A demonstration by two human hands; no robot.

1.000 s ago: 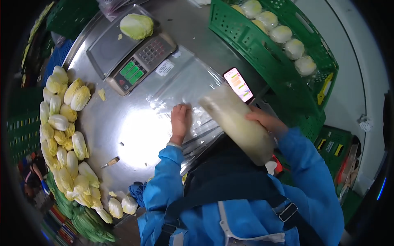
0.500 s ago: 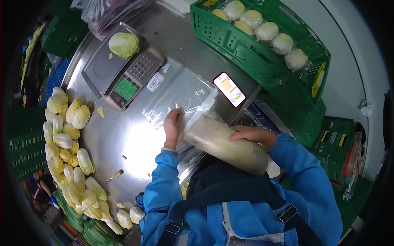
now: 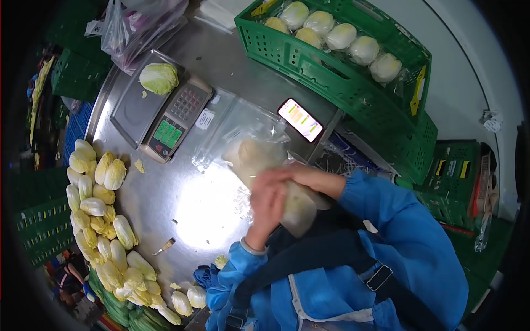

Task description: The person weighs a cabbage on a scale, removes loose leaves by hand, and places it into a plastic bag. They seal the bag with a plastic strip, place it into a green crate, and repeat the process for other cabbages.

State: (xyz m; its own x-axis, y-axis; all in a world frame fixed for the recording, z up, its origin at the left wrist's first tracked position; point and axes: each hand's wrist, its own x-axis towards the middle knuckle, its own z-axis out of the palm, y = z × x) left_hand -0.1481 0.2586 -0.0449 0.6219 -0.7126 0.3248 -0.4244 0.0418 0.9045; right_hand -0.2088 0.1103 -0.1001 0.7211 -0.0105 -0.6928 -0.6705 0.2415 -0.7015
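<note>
A whitish roll of clear plastic bags (image 3: 300,212) slants across the table edge against my body, blurred by motion. My right hand (image 3: 309,175) lies across the middle of this roll, gripping it from above. Over the same spot is my left hand (image 3: 269,203), smeared, its fingers overlapping those of my right hand; how they are bent I cannot make out. Just beyond the roll lie flat clear plastic bags (image 3: 221,127). A phone (image 3: 300,119) with its screen lit lies to the right of them.
A scale (image 3: 171,118) carries one napa cabbage (image 3: 159,78). Many loose cabbages (image 3: 105,220) line the left table edge, with a small wooden-handled knife (image 3: 164,246) nearby. Wrapped cabbages sit in a green crate (image 3: 331,71) at upper right. Filled plastic bags (image 3: 138,33) lie at the back.
My left hand has left the bag's edge and come back onto the roll beside my right hand. The roll has swung to a steeper slant. The whole view has shifted slightly.
</note>
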